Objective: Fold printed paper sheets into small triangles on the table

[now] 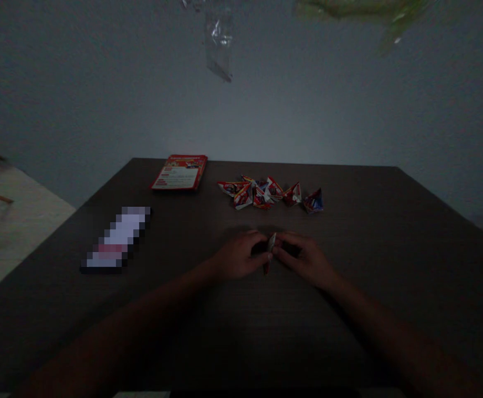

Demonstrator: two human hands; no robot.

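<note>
Between my hands, a small folded piece of printed paper [272, 243] stands on edge, pale on one face with red toward its lower end. My left hand [241, 254] pinches it from the left with thumb and fingers. From the right, my right hand [303, 255] grips the same paper, fingertips close to those of the left. Fingers hide part of the paper. Just beyond both hands lies a group of several folded paper shapes [262, 193], pointed, with red, white and blue print.
A stack of red and white printed sheets [179, 172] lies at the table's back left. Nearer on the left is a phone [115, 240] with its screen lit and blurred. The dark wooden table [361, 210] meets a grey wall [308, 110], where clear plastic [220, 44] hangs.
</note>
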